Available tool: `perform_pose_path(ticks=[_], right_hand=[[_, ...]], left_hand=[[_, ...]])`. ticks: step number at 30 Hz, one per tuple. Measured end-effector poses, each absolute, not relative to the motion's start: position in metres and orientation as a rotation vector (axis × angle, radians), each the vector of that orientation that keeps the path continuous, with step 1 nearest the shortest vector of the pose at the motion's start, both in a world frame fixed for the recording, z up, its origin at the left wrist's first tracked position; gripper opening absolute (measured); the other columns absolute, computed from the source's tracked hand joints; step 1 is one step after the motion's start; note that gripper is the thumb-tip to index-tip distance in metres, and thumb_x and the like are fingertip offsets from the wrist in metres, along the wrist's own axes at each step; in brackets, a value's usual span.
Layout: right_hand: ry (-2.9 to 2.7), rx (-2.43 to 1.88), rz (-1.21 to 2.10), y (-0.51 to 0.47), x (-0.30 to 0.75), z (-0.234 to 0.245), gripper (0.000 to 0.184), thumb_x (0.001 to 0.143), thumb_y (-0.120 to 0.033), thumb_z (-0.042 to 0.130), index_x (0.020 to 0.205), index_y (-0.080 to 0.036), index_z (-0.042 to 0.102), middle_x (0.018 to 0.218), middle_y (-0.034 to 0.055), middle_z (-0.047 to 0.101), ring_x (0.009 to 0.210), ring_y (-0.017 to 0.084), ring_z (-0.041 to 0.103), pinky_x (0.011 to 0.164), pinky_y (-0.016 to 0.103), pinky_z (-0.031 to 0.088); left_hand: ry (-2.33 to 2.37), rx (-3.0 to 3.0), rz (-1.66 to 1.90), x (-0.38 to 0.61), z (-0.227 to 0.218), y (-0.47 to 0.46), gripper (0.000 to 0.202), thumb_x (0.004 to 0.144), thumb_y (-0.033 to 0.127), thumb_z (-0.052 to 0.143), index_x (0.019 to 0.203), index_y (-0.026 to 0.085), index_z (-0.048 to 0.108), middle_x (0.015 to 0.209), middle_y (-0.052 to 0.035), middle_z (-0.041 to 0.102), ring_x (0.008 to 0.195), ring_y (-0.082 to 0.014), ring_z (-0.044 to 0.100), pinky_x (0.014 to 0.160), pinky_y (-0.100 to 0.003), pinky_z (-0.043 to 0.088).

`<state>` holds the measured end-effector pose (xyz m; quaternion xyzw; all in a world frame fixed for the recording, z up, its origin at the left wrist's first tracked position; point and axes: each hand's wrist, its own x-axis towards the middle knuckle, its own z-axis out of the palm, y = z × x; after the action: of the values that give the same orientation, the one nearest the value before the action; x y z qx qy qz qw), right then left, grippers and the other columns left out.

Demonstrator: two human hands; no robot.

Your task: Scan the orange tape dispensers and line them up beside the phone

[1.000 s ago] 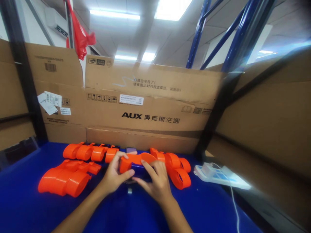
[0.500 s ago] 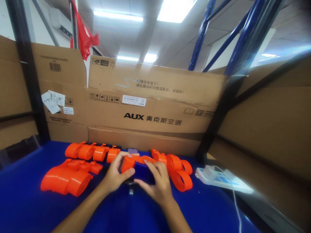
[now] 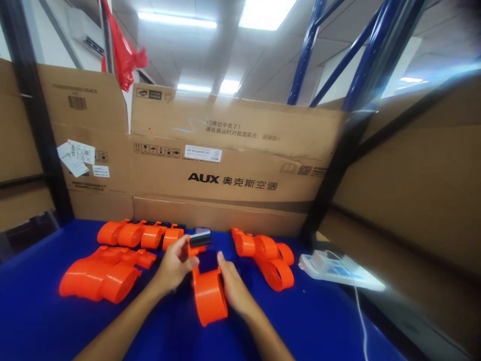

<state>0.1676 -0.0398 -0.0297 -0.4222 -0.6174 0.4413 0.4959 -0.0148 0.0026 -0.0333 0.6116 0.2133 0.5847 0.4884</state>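
An orange plastic part (image 3: 210, 297) with a wide ring at its lower end and a black strip-like piece (image 3: 200, 238) at its top is held up in front of me. My left hand (image 3: 173, 264) grips its upper left side, thumb and fingers closed around the narrow neck. My right hand (image 3: 235, 286) presses against the right side of the ring, with its fingers partly hidden behind the part. Similar orange rings (image 3: 98, 277) lie left of my left hand, and more orange rings (image 3: 276, 265) lie right of my right hand.
A row of orange rings with black pieces (image 3: 131, 234) stands at the back left of the blue table surface (image 3: 158, 331). Behind it rises a cardboard wall (image 3: 240, 155). On the right lies a white power strip (image 3: 341, 271) with a cable (image 3: 359, 313).
The orange part has been turned, so its ring now hangs down toward me and its black piece shows on top. My right hand has moved down beside the ring. The view has shifted slightly.
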Motion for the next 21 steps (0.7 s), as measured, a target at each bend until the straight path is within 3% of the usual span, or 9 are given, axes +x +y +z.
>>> perform_pose_path(ticks=[2, 4, 6, 8, 11, 16, 19, 21], right_hand=[[-1.535, -0.990, 1.005, -0.039, 0.170, -0.027, 0.066, 0.094, -0.072, 0.035, 0.106, -0.016, 0.070, 0.079, 0.0052, 0.068, 0.072, 0.021, 0.062, 0.069, 0.032, 0.050], [-1.619, -0.913, 0.873, -0.039, 0.175, -0.025, 0.064, 0.095, -0.067, 0.038, 0.135, -0.020, 0.054, 0.104, 0.0088, 0.069, 0.085, 0.023, 0.066, 0.076, 0.034, 0.053], [-1.778, -0.828, 0.679, -0.041, 0.180, -0.023, 0.070, 0.092, -0.065, 0.049, 0.147, -0.023, 0.040, 0.129, 0.0123, 0.059, 0.103, 0.025, 0.065, 0.089, 0.037, 0.053], [-1.947, -0.784, 0.474, -0.044, 0.183, -0.022, 0.076, 0.086, -0.060, 0.062, 0.149, -0.023, 0.038, 0.143, 0.0132, 0.049, 0.121, 0.028, 0.057, 0.103, 0.040, 0.047], [-2.093, -0.817, 0.259, -0.046, 0.184, -0.020, 0.076, 0.085, -0.049, 0.069, 0.150, -0.025, 0.038, 0.147, 0.0122, 0.045, 0.134, 0.029, 0.048, 0.111, 0.039, 0.041], [-2.112, -0.841, 0.144, -0.044, 0.180, -0.024, 0.081, 0.082, -0.040, 0.074, 0.151, -0.024, 0.037, 0.151, 0.0137, 0.045, 0.136, 0.029, 0.048, 0.112, 0.041, 0.042], [-2.035, -0.860, 0.202, -0.040, 0.180, -0.030, 0.077, 0.084, -0.038, 0.073, 0.151, -0.024, 0.037, 0.144, 0.0134, 0.054, 0.128, 0.029, 0.057, 0.108, 0.043, 0.047], [-1.919, -0.928, 0.280, -0.035, 0.181, -0.032, 0.080, 0.084, -0.040, 0.072, 0.152, -0.024, 0.033, 0.134, 0.0122, 0.063, 0.111, 0.028, 0.068, 0.097, 0.041, 0.055]], left_hand=[[0.613, 1.444, 1.474, -0.013, -0.033, 0.006, 0.047, 0.070, 0.048, 0.082, 0.102, 0.018, 0.065, 0.090, -0.0051, 0.071, 0.075, -0.0187, 0.068, 0.066, -0.025, 0.053], [0.728, 1.385, 1.506, -0.011, -0.034, 0.010, 0.043, 0.074, 0.048, 0.079, 0.101, 0.019, 0.062, 0.074, 0.0010, 0.065, 0.053, -0.0107, 0.058, 0.048, -0.019, 0.046], [0.824, 1.308, 1.537, -0.012, -0.036, 0.014, 0.043, 0.078, 0.052, 0.074, 0.102, 0.019, 0.061, 0.064, 0.0056, 0.058, 0.040, -0.0065, 0.046, 0.037, -0.017, 0.037], [0.885, 1.235, 1.559, -0.013, -0.037, 0.018, 0.044, 0.080, 0.056, 0.070, 0.101, 0.019, 0.060, 0.060, 0.0072, 0.054, 0.036, -0.0057, 0.043, 0.035, -0.017, 0.036], [0.932, 1.173, 1.559, -0.015, -0.040, 0.022, 0.045, 0.079, 0.060, 0.069, 0.095, 0.019, 0.059, 0.058, 0.0078, 0.054, 0.035, -0.0058, 0.043, 0.033, -0.016, 0.036], [0.932, 1.126, 1.558, -0.016, -0.040, 0.026, 0.046, 0.077, 0.062, 0.070, 0.090, 0.018, 0.060, 0.057, 0.0073, 0.055, 0.035, -0.0061, 0.044, 0.034, -0.018, 0.040], [0.870, 1.112, 1.520, -0.017, -0.036, 0.024, 0.049, 0.078, 0.060, 0.070, 0.102, 0.017, 0.063, 0.063, 0.0037, 0.060, 0.040, -0.0081, 0.052, 0.041, -0.021, 0.048], [0.795, 1.107, 1.460, -0.018, -0.033, 0.022, 0.056, 0.081, 0.060, 0.067, 0.119, 0.018, 0.060, 0.078, -0.0031, 0.069, 0.050, -0.0119, 0.061, 0.047, -0.024, 0.054]])
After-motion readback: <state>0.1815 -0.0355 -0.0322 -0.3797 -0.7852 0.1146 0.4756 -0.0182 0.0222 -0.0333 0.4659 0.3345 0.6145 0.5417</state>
